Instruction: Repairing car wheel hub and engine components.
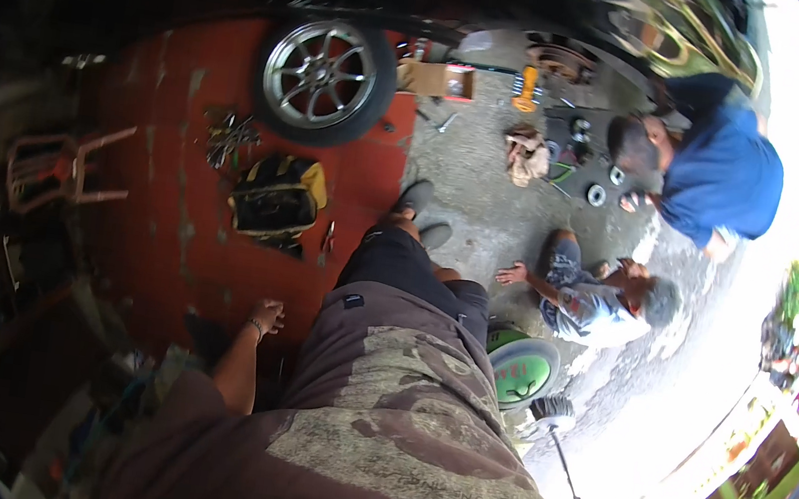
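My left hand (pixel 268 316) hangs beside my left leg over the red floor, wearing a band at the wrist. Its fingers are curled in, and no object shows in them. My right hand is out of sight. Ahead of the left hand stands a black and yellow tool bag (pixel 275 198) with its top gaping. A small red-handled tool (pixel 328 237) lies beside the bag. Farther off, a wheel with a silver spoked rim (pixel 322 73) lies flat, with a heap of loose hand tools (pixel 229 138) to its left.
Two other people, one in a blue shirt (pixel 733 172) and one in a light shirt (pixel 593 310), are low on the right near metal parts and a rag (pixel 526 155). A pink plastic chair (pixel 52 168) stands left. A green round object (pixel 517 371) sits by my right side.
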{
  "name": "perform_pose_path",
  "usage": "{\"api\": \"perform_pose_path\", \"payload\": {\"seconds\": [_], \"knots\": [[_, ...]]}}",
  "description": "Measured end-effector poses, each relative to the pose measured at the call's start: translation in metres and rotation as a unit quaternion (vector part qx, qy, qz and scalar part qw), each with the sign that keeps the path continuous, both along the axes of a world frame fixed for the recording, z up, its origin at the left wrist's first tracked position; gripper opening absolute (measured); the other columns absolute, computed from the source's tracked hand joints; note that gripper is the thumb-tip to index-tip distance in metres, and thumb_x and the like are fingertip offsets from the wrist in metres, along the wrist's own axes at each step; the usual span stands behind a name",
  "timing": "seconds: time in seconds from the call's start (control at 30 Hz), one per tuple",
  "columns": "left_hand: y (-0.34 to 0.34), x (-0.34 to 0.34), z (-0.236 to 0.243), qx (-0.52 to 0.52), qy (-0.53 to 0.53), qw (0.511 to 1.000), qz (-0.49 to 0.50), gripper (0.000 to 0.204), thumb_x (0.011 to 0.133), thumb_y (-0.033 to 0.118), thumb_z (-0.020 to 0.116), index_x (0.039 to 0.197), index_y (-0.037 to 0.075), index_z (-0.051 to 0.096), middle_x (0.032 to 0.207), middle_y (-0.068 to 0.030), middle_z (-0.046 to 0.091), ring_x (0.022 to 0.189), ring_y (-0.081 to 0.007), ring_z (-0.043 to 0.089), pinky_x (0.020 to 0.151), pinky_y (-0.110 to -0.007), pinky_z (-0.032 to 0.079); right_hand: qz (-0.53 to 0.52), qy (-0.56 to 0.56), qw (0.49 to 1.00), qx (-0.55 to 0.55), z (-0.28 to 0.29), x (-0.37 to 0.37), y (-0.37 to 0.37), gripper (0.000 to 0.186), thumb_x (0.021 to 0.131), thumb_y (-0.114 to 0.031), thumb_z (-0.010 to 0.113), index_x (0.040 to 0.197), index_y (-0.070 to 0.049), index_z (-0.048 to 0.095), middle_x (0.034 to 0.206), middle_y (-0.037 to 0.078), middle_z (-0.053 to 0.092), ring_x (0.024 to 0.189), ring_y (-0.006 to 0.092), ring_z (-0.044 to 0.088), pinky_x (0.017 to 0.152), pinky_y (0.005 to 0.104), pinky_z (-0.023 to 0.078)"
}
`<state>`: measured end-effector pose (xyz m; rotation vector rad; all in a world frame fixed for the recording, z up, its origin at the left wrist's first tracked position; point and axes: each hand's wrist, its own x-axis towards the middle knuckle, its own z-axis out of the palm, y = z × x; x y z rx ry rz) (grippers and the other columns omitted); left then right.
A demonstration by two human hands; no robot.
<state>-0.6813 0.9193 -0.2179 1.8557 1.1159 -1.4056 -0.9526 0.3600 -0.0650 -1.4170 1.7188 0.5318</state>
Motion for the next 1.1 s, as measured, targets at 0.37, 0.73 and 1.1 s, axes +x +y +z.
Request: {"api": "perform_pose_path", "payload": {"seconds": [0.37, 0.73, 1.1], "knots": [[-0.002, 0.157, -0.038, -0.090, -0.109, 0.957, -0.255, 0.031, 0.094, 0.020, 0.055, 0.122, 0.009, 0.062, 0.098, -0.0084, 0.067, 0.075, -0.0198, 0.067, 0.058, -0.035, 0.056, -0.194, -0.007, 0.981, -0.025, 0.025, -0.091, 0.221, 0.036, 0.093, -0.026, 0.055, 0.120, -0.002, 0.057, 0.098, 0.021, 0.067, 0.085, 0.0309, 0.064, 0.076, 0.0423, 0.050], [-0.013, 0.288, -0.013, -0.171, -0.246, 0.842, -0.449, 0.030, 0.090, 0.017, 0.061, 0.116, 0.004, 0.066, 0.104, -0.0135, 0.071, 0.084, -0.0186, 0.071, 0.076, -0.031, 0.056, -0.238, -0.034, 0.971, -0.006, 0.002, -0.034, 0.366, 0.037, 0.093, -0.028, 0.056, 0.119, -0.002, 0.058, 0.099, 0.021, 0.067, 0.087, 0.0320, 0.064, 0.078, 0.0429, 0.050], [0.055, 0.292, -0.054, -0.156, -0.172, 0.792, -0.564, 0.036, 0.085, 0.026, 0.067, 0.112, 0.003, 0.068, 0.107, -0.0158, 0.070, 0.103, -0.0271, 0.066, 0.092, -0.036, 0.049, -0.187, 0.013, 0.982, 0.031, 0.034, -0.006, 0.422, 0.037, 0.092, -0.029, 0.056, 0.118, -0.003, 0.059, 0.100, 0.022, 0.067, 0.089, 0.0331, 0.064, 0.079, 0.0434, 0.050]]}}
